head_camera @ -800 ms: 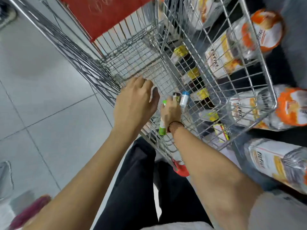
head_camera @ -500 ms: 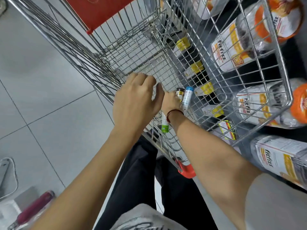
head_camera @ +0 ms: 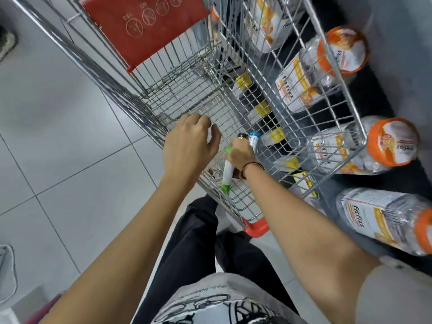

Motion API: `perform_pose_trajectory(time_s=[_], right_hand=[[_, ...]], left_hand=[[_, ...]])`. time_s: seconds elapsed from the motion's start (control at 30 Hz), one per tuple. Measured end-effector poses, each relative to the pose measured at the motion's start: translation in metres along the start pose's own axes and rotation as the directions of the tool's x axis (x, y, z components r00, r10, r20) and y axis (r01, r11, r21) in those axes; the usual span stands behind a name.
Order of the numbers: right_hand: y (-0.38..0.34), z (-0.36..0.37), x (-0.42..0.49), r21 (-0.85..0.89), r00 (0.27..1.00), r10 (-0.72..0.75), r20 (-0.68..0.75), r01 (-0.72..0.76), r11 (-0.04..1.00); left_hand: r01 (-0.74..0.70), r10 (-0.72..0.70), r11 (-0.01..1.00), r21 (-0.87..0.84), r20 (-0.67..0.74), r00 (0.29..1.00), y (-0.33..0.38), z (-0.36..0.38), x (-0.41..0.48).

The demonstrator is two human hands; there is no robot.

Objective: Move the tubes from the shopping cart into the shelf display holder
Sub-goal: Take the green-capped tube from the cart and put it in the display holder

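My right hand (head_camera: pixel 240 155) is down inside the wire shopping cart (head_camera: pixel 187 94), closed around a bunch of tubes. A white tube with green ends (head_camera: pixel 227 174) sticks out below the fist. A dark-capped tube (head_camera: pixel 242 136) and a blue-capped tube (head_camera: pixel 253 139) poke out above it. My left hand (head_camera: pixel 189 146) hovers just left of the right hand over the cart's left side, fingers curled, holding nothing that I can see. The shelf display holder is not in view.
Large clear bottles with orange caps (head_camera: pixel 392 142) lie on dark shelves to the right of the cart. Yellow shelf tags (head_camera: pixel 261 108) show through the cart's wire. A red child-seat flap (head_camera: pixel 145 24) is at the cart's far end. Grey tiled floor (head_camera: pixel 58 136) lies to the left.
The view has shifted slightly; my right hand keeps its grip on the tubes and has risen a little. My left hand stays beside it over the cart.
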State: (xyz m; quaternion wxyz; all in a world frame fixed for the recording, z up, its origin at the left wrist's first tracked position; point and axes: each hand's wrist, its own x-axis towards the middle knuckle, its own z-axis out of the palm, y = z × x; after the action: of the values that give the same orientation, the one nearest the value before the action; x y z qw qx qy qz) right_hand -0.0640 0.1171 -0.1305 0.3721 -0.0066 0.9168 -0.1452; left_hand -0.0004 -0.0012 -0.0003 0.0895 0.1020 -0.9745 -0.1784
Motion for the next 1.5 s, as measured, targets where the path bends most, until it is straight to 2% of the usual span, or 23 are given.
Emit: perform_pose_trajectory(time_s=[0.17,0.43,0.67,0.83,0.93,1.03,1.23,1.3,1.37,1.43,1.5], right_hand=[[0.014,-0.016,-0.033,0.045,0.997,-0.078,-0.026,0.079,0.996],[0.033,-0.078,-0.094,0.176,0.967,-0.146,-0.209,0.184,0.967],[0.061,-0.159,-0.164,0.208,0.867,-0.152,-0.474,0.278,0.938],[0.089,-0.215,-0.223,0.172,0.768,-0.132,-0.626,0.301,0.938],[0.110,-0.242,-0.261,0.169,0.691,-0.095,-0.717,0.304,0.937],[0.133,-0.264,-0.299,0.171,0.591,-0.044,-0.806,0.303,0.938],[0.185,-0.292,-0.360,0.219,0.402,0.107,-0.910,0.243,0.945],[0.200,-0.297,-0.375,0.239,0.366,0.144,-0.919,0.230,0.943],[0.213,-0.300,-0.385,0.246,0.361,0.160,-0.919,0.206,0.947],[0.224,-0.302,-0.394,0.243,0.370,0.170,-0.913,0.161,0.957],[0.232,-0.302,-0.401,0.238,0.373,0.175,-0.911,0.130,0.963]], left_hand=[[-0.004,0.003,1.000,0.010,0.024,1.000,0.001,-0.003,0.000],[-0.039,0.039,0.999,-0.006,0.039,0.998,0.004,-0.006,0.000],[-0.203,0.202,0.979,-0.008,0.149,0.968,0.013,-0.008,0.012],[-0.341,0.350,0.936,-0.090,0.136,0.927,0.084,-0.015,0.029],[-0.468,0.489,0.861,-0.200,0.070,0.870,0.142,-0.023,0.040],[-0.606,0.629,0.751,-0.262,0.007,0.777,0.200,-0.028,0.045],[-0.768,0.819,0.566,-0.299,0.100,0.565,0.296,-0.014,0.020],[-0.813,0.861,0.508,-0.285,0.140,0.489,0.316,-0.004,0.005],[-0.848,0.893,0.450,-0.279,0.167,0.419,0.326,0.006,-0.007],[-0.865,0.901,0.431,-0.256,0.179,0.395,0.327,0.014,-0.012],[-0.866,0.897,0.437,-0.243,0.178,0.403,0.324,0.019,-0.012]])
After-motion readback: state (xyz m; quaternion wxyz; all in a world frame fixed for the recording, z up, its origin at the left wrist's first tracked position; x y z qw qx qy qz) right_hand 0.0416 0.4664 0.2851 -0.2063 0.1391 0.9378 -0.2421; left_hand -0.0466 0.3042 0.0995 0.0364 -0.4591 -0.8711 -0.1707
